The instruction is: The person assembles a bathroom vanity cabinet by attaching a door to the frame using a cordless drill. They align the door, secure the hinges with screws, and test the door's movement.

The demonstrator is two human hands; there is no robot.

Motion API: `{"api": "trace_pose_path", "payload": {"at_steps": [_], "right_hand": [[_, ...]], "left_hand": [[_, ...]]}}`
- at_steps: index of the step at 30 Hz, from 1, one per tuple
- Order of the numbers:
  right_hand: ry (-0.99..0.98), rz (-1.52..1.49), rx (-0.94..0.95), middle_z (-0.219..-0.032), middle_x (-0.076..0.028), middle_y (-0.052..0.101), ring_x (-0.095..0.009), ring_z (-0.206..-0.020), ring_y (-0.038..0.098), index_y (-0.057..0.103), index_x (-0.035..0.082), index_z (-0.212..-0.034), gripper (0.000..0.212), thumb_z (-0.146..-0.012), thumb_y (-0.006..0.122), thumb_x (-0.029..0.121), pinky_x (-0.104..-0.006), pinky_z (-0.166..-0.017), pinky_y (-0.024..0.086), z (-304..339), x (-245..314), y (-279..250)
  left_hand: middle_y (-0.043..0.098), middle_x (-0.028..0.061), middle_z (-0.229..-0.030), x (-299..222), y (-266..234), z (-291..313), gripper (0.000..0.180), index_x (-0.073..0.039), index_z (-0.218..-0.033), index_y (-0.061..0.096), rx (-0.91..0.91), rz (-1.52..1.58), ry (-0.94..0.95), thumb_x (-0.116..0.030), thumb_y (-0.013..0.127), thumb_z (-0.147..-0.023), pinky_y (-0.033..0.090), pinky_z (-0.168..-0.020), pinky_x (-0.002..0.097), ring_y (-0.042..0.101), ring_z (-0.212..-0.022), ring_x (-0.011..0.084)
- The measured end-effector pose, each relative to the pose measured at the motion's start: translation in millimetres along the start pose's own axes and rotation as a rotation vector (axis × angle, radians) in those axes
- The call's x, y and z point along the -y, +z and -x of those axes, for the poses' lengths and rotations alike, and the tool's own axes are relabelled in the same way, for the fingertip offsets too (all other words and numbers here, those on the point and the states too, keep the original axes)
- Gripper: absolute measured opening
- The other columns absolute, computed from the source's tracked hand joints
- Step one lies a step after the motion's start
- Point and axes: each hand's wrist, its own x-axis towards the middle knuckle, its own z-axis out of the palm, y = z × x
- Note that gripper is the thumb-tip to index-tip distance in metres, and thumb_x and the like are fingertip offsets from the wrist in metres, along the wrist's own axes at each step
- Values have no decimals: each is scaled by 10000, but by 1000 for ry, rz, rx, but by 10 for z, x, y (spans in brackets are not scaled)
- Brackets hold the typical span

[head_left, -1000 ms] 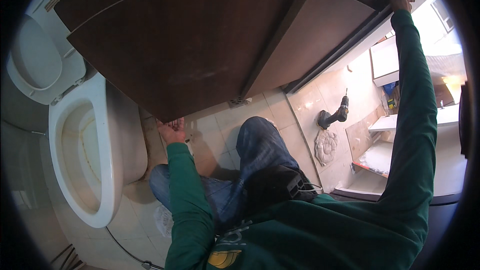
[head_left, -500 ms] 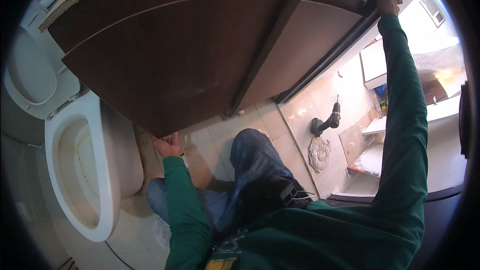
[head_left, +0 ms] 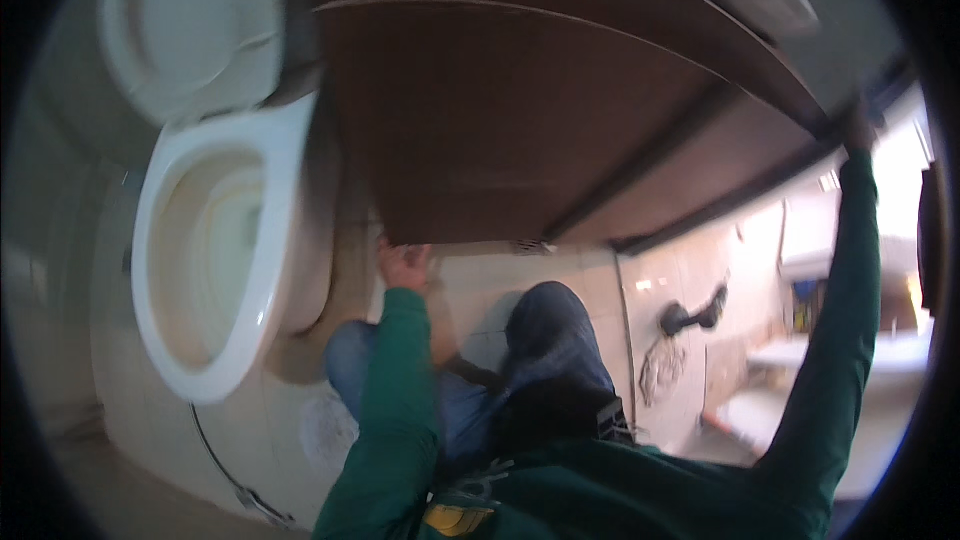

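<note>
brown wood-look door point(head_left: 520, 120) just right of toilet point(head_left: 290, 240); likely heavy, stiff, smooth, best held by opposite edges. left hand point(head_left: 405, 268) at lower corner, right hand point(head_left: 860, 132) at far edge; both blurred, cannot tell whether fingers grip or merely touch.

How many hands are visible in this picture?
2: the left hand at the brown panel's lower left corner; the right hand, blurred, near its far right end. No others show.
</note>
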Motion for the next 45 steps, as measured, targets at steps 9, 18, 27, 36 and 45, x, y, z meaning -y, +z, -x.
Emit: {"api": "trace_pose_path", "payload": {"at_steps": [9,18,27,36,45], "right_hand": [[81,-92,-15,-1305,-410,554,-525,-1216,602,376,-204,-1378,1344,-767,387,993,-548,-977,542,-632,-68,-364],[61,-331,64,-1377,-372,556,-505,-1197,634,192,-244,-1365,1337,-769,631,870,-491,-960,572,222,765,-867],[326,-383,232,-1547,-353,400,-457,-1421,459,32,-199,-1537,1381,-807,680,778,-529,-1125,457,628,1137,-1124],[316,-255,27,-1530,-369,403,-453,-1405,476,121,-205,-1509,1430,-738,645,879,-573,-1133,448,-658,800,-1183],[396,-577,125,-1591,-266,375,-415,-1428,434,105,-101,-1569,1214,-853,649,714,-590,-1121,411,1043,1515,-1175]], "left_hand": [[624,108,-1192,-280,655,141,322,-119,-1244,518,-408,326,-224,-316,612,-1007,534,-901,516,600,-991,239],[625,102,-1123,-260,689,60,420,-81,-1235,525,-459,240,-200,-435,586,-1019,516,-822,463,600,-997,233],[579,74,-1096,-257,661,113,344,-93,-1106,530,-416,251,-122,-412,600,-997,533,-784,455,570,-967,238],[559,33,-1173,-86,744,213,371,-156,-1261,576,-478,708,-267,-430,559,-1010,500,-838,401,558,-964,211],[622,132,-1372,137,741,134,449,-61,-1324,609,-597,554,-50,-406,525,-1050,459,-1008,447,589,-1208,315]]}}
